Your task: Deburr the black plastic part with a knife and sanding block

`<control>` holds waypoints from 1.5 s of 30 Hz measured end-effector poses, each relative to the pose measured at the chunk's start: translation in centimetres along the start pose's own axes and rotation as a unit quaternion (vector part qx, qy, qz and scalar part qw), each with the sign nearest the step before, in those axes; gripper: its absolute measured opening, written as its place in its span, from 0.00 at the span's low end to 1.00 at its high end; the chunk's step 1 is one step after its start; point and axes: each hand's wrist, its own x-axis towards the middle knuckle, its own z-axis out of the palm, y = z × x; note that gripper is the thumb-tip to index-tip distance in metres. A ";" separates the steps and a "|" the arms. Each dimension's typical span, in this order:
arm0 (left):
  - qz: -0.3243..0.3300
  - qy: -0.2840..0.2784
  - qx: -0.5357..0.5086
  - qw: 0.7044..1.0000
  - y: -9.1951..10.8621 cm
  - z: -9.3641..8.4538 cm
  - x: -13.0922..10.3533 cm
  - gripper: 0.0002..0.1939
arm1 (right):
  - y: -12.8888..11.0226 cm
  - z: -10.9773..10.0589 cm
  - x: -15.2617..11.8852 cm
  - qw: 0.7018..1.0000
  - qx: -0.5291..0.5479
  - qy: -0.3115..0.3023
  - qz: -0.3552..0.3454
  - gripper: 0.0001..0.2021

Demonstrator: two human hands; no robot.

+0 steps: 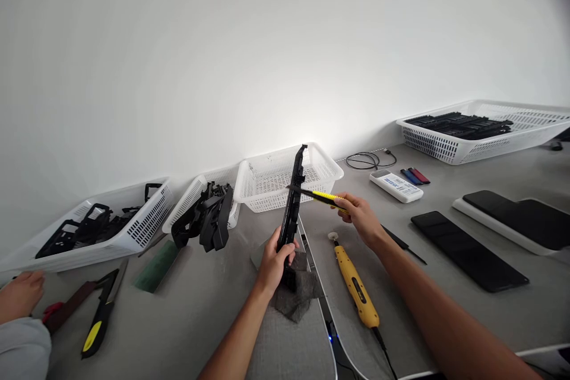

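Observation:
My left hand [272,264] is closed around the lower end of a long black plastic part [291,205], holding it nearly upright with a slight lean to the right. In my right hand [360,221] is a slim knife [324,196] with a yellow and black handle, gripped between thumb and fingers. Its dark blade points left and crosses the upper half of the part; whether the edge presses on it I cannot tell. Beneath my left hand lies a crumpled dark grey cloth [296,303] on the table.
A yellow rotary tool [356,285] lies below my right hand. Behind the part stands a white basket [249,190]; more baskets with black parts stand left and right [454,151]. A black phone [467,249] lies right. Another person's hand [22,294] is left, near a utility knife [101,314].

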 end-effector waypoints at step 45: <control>-0.035 -0.129 -0.046 0.990 0.3 -0.4 -1.1 0.56 | 2.3 -0.3 0.7 0.978 -0.157 0.116 -0.065 0.31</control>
